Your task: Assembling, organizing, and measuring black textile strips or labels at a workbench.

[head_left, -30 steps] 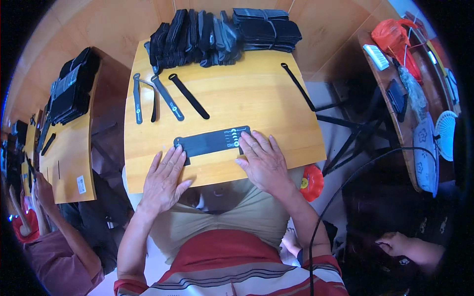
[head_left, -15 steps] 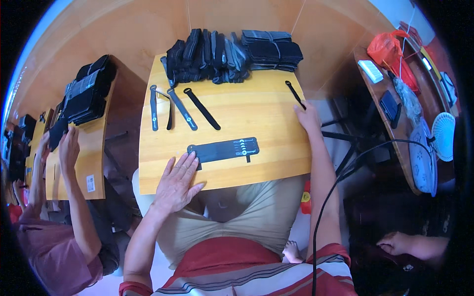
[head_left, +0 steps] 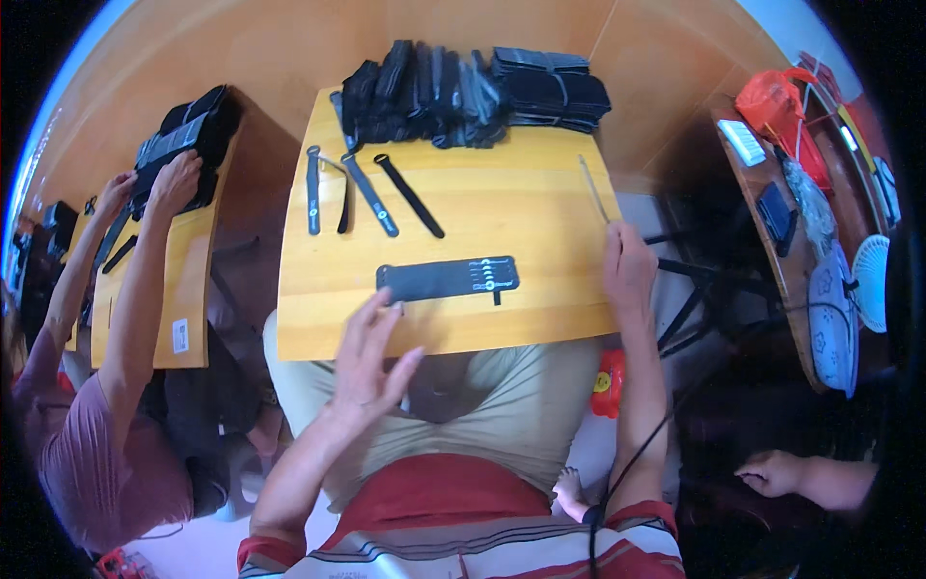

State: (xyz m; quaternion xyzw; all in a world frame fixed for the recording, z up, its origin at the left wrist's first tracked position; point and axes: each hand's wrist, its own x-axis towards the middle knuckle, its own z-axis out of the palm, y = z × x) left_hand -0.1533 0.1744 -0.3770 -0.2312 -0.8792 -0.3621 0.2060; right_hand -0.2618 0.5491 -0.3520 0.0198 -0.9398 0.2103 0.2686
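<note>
A flat black fabric piece (head_left: 429, 279) with white print at its right end lies near the table's front edge. A short narrow tab (head_left: 497, 298) shows under its lower edge. My left hand (head_left: 368, 359) hovers over its lower left corner, fingers apart and a little blurred, holding nothing. At the table's right edge my right hand (head_left: 632, 265) is closed on the near end of a thin strap (head_left: 593, 188), which now looks pale and narrow. To the left lie a grey strap (head_left: 313, 193), another grey strap (head_left: 371, 196) and a black strap (head_left: 410, 197), each with a looped end.
Bundled dark straps (head_left: 424, 101) and a tied stack of black pieces (head_left: 555, 92) line the table's far edge. On the left, a co-worker's hands touch a black stack (head_left: 183, 145). A side table (head_left: 772, 289) at right carries a red bag (head_left: 776, 106) and a white fan (head_left: 873, 280).
My left hand has lifted off the black piece and its fingers have spread. The strap in my right hand has turned from its black face to a pale, narrow look. The co-worker's hands moved to their stack.
</note>
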